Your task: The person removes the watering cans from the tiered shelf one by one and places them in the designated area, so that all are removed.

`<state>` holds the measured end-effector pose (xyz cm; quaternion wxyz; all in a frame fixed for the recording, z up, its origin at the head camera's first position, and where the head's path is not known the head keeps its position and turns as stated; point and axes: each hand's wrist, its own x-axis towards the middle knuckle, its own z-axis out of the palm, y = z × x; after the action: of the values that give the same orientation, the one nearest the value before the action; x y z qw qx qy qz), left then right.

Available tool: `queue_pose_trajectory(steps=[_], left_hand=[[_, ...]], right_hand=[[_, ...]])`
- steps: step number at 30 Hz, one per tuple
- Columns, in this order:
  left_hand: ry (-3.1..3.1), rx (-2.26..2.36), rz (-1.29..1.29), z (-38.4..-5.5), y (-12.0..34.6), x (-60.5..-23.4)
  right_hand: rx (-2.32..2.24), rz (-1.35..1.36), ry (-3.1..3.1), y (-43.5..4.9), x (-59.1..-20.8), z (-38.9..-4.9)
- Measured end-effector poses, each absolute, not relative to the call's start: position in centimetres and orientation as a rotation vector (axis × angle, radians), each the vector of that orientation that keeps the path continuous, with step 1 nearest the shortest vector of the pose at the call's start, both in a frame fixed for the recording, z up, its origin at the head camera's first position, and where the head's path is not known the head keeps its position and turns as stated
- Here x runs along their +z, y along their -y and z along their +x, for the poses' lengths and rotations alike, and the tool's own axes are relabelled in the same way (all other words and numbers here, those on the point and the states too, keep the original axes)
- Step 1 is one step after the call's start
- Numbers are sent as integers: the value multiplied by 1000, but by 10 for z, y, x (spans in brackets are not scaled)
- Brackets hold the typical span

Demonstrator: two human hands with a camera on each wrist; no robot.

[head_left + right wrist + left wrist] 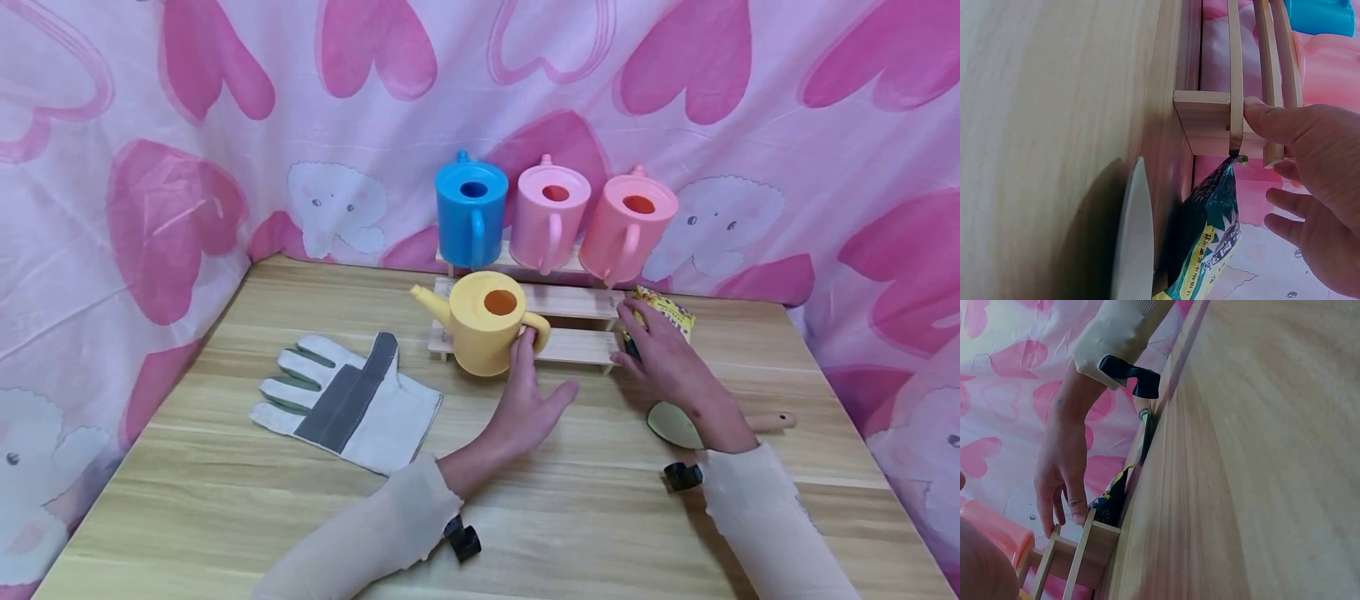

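A yellow watering can [480,333] stands at the left of the low tier of a small wooden rack [573,346], spout to the left. My left hand [525,408] is at its handle, one finger extended against it and the thumb spread away. At the rack's right end is my right hand [667,358], its thumb [1269,122] right at the lowest slat and its other fingers loosely extended by the upper tiers. Blue [472,221], light pink [547,221] and coral [630,225] watering cans line the top tier, handles forward.
A yellow and dark green packet [1210,231] lies against the rack's right end. Nearer on the table is a trowel [675,425] with a wooden handle, partly hidden by my right wrist. At the left lies a white and grey work glove [352,400]. A heart-patterned curtain [225,208] surrounds the table.
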<state>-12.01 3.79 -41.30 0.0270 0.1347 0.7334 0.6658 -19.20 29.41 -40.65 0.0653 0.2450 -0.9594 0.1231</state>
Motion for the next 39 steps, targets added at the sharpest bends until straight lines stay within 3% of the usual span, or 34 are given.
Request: queue_pose_trajectory(steps=[39], left_hand=[[-2210, 2271, 534, -101, 3, -414]], right_hand=[[385, 725, 2936, -297, -407, -191]])
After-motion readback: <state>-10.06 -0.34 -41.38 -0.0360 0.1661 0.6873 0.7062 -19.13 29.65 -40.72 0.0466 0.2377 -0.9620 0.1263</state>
